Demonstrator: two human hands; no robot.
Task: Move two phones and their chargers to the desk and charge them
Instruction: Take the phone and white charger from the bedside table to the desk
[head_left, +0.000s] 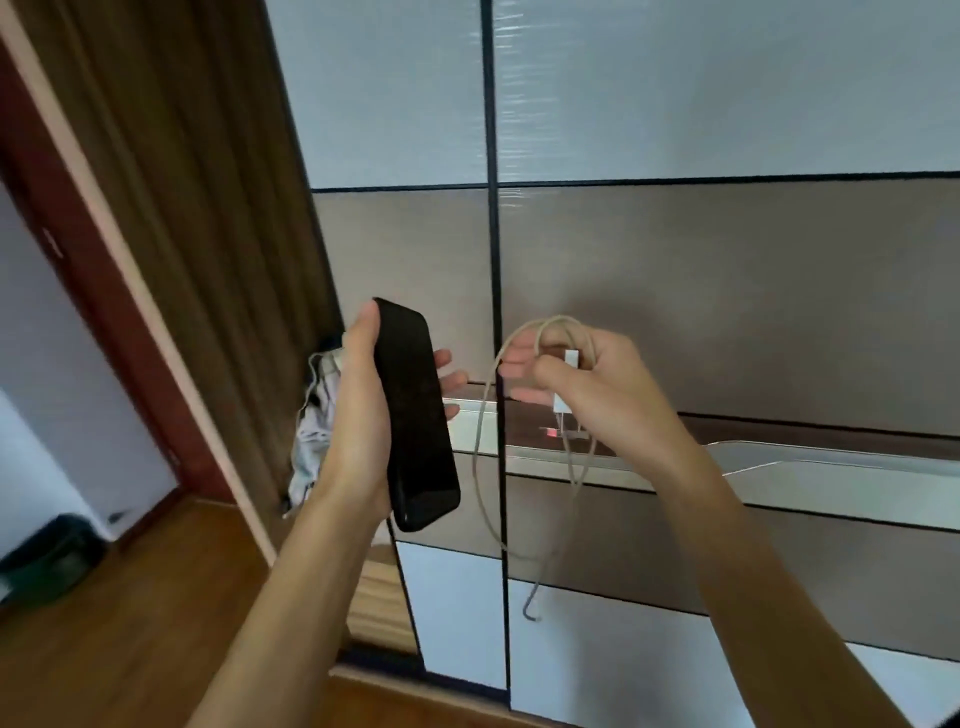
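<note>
My left hand (363, 410) grips a black phone (415, 415) upright, thumb along its left edge and fingertips showing past its right edge. My right hand (582, 384) holds a white charger plug (570, 359) together with its beige cable (483, 467). The cable loops over my fingers and hangs down, its free end dangling near the cabinet front. A second white piece (562, 405) shows just under the right hand. No second phone is visible.
A grey and brown panelled wardrobe wall (727, 260) fills the view ahead, with a glass-edged shelf (831, 467) at hand height. Brown curtain (197, 208) and a crumpled white cloth (311, 436) are at the left. Wooden floor (130, 623) lies below left.
</note>
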